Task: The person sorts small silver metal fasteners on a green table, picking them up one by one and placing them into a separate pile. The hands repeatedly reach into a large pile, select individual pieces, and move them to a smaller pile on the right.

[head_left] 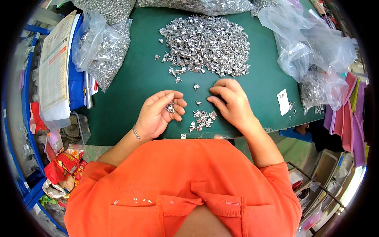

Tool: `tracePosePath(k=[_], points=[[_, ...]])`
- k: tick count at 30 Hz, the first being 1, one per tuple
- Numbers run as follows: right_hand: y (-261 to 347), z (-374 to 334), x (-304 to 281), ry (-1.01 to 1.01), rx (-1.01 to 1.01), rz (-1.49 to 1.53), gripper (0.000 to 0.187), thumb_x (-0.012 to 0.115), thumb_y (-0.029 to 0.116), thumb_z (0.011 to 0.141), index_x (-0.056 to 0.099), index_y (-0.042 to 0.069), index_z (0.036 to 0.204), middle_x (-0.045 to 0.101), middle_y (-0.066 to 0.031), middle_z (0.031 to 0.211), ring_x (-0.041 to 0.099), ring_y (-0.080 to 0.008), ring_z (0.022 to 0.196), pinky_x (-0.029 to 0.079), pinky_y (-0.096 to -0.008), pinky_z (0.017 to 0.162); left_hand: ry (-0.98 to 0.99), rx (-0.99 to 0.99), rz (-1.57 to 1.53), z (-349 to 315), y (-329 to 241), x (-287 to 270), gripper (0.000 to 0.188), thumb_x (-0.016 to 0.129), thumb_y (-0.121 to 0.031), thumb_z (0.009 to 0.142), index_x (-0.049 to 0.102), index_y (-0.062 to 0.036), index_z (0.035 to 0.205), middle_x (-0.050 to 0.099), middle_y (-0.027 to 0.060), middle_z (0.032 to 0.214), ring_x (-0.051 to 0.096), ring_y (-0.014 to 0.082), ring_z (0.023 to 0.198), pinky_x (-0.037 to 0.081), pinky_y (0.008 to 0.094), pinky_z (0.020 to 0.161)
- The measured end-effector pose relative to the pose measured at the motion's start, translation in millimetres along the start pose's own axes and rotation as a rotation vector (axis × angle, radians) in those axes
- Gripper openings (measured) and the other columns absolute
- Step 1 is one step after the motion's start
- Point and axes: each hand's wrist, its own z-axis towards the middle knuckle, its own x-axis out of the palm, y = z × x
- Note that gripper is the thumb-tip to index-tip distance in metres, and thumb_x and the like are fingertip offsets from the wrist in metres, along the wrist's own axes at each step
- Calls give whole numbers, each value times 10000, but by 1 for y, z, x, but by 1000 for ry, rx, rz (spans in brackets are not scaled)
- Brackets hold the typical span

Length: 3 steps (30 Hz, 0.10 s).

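Several small silvery metal pieces point(170, 108) sit in the curled fingers of my left hand point(156, 112), which is palm up above the green tabletop. To its right, my right hand point(233, 100) hovers knuckles up, thumb and fingertips apart with nothing visible between them. Between the hands lie a lone metal piece point(196, 86) and another single piece point(198, 103). A small cluster of the same pieces point(203, 119) rests near the table's front edge. Farther back, a large heap of these metal pieces point(207, 43) covers the middle of the table.
A clear bag of metal parts point(108, 55) leans at the left beside a blue rack with papers point(55, 67). More filled bags point(197, 4) line the back. At right are a clear bag point(321, 89), a white card point(283, 102) and coloured sheets point(347, 114).
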Motion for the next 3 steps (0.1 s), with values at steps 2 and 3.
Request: tracePosePath(k=[2,3], points=[[-1,0,-4,-29,99,23,163,756,23,838,717,36,996,674,-119,984,681,-309,903,562,-392,784,3,-1,-4,0,0,-1,295,467,-182,1079,608,42,1209,692,155,1033,695,185,846,591,287,672],[-6,-1,-8,-58,140,44,143,724,18,871,725,41,1013,675,-131,993,670,-299,941,552,-380,830,7,-1,-9,0,0,-3,296,471,-186,1079,607,41,1213,693,157,1039,695,185,850,591,287,673]])
